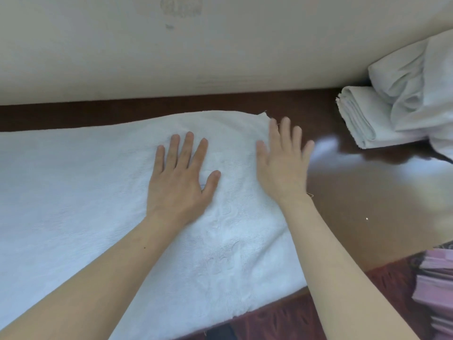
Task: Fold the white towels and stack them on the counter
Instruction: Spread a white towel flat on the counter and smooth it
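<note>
The white towel, its woven lettering too faint to read, lay spread on the dark counter from 9 o'clock to centre, the left hand flat and straight-fingered upon it, the right hand likewise unclenched at its 3 o'clock edge, and folded towels sat at 2 o'clock.

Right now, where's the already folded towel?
In the head view the folded towel lies at the far right of the counter by the wall, partly under a heap of loose white towels, clear of the right hand.
</note>
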`<state>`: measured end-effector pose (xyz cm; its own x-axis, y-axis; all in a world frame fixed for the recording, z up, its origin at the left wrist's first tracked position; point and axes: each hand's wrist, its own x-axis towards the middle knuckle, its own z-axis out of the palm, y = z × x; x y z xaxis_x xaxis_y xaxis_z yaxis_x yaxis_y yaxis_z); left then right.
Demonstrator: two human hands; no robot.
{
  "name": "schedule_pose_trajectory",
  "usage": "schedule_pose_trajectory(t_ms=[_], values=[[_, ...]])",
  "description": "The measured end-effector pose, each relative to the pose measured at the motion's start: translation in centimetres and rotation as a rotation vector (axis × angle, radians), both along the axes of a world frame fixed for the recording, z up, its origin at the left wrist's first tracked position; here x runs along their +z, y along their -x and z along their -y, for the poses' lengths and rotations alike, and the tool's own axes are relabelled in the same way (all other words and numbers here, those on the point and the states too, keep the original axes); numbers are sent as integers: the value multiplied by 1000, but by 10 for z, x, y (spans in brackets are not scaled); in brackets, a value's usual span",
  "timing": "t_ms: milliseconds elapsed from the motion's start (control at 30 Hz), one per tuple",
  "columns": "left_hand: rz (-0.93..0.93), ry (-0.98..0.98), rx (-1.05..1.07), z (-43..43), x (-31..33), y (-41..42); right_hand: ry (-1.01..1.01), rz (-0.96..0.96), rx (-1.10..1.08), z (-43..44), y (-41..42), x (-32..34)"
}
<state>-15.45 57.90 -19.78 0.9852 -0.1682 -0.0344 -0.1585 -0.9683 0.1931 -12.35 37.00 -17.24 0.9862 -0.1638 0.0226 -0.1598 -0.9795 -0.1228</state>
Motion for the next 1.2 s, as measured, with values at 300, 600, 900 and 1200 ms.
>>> schedule_pose_trajectory(t_ms=[300,600,900,1200], values=[[9,14,15,1,-1,-2,-93,-95,74,-15,-3,-26],[-17,35,-48,1,2,4,-115,-58,-80,-21,71,-4],[-12,73,-206,18,1,49,-47,-83,-103,-48,126,-16],[-5,34,-197,16,-3,37,-88,-40,-227,-13,164,-22]])
